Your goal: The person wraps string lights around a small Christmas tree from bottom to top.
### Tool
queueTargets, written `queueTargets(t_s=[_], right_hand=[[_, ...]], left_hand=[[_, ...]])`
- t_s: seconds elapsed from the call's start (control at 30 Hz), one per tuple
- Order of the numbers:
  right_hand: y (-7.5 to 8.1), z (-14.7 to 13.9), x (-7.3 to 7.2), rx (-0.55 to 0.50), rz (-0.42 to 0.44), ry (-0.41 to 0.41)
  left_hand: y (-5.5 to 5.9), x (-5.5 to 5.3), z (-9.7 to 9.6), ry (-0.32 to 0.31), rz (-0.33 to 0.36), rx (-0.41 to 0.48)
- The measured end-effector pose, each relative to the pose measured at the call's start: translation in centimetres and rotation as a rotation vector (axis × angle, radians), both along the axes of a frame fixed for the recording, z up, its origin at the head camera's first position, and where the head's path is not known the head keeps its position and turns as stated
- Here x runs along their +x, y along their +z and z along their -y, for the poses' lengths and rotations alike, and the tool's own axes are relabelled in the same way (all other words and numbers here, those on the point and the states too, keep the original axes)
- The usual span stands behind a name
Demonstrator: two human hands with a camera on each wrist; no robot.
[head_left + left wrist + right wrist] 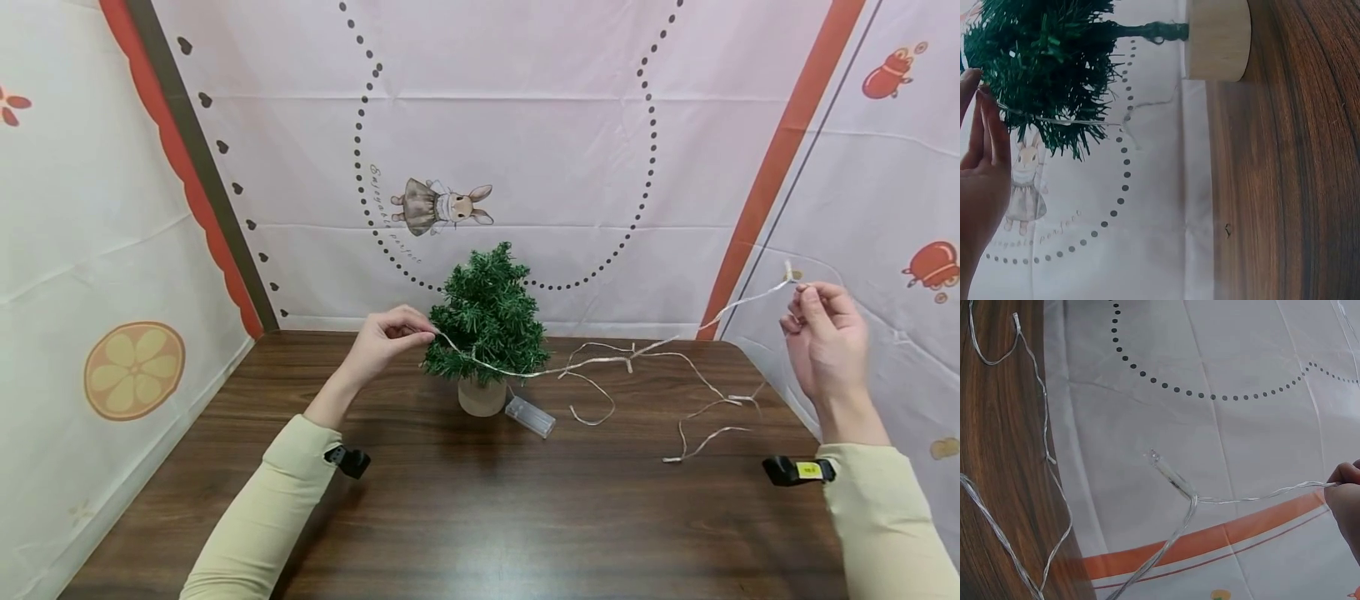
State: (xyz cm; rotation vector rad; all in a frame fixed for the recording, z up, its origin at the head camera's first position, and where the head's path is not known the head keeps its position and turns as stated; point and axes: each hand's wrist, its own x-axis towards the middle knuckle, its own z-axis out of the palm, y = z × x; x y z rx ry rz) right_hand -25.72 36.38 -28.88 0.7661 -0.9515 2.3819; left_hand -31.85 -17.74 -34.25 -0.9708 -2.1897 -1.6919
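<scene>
A string of clear wire lights (592,362) stretches between my two hands, across the front of a small green artificial Christmas tree (491,312). At the tree's left side, my left hand (386,337) pinches one part of the wire between thumb and fingers. My right hand (828,346) holds another part, raised over the table's right side, with a small bulb (1169,475) showing in the right wrist view. The tree stands upright on a pale round wooden base (482,397). Beside that base lies a clear battery box (530,416).
Loose loops of the light string lie on the brown wooden table (480,508), right of the tree. Printed fabric (510,150) hangs close behind the tree and along both sides of the table.
</scene>
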Motion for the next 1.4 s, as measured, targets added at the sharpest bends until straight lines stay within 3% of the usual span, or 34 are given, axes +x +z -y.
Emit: queueTargets(t_s=[0.2, 0.47, 0.63, 1.07, 1.4], right_hand=[[-0.2, 0.5, -0.1, 0.052, 0.015, -0.002], [-0.2, 0.7, 0.0, 0.040, 0.016, 0.024], [-0.4, 0.6, -0.1, 0.059, 0.015, 0.065], [-0.5, 0.8, 0.1, 0.096, 0.030, 0.027], [-0.4, 0.9, 0.1, 0.092, 0.036, 0.031]], left_hand=[[-0.4, 0.0, -0.6, 0.056, -0.055, -0.116], [-0.3, 0.3, -1.8, 0.218, -0.248, -0.243], [-0.4, 0.2, -2.2, 0.268, -0.291, -0.287], [-0.9, 0.8, -2.2, 0.312, -0.257, -0.290], [-1.1, 1.3, -1.3, 0.233, -0.160, -0.165]])
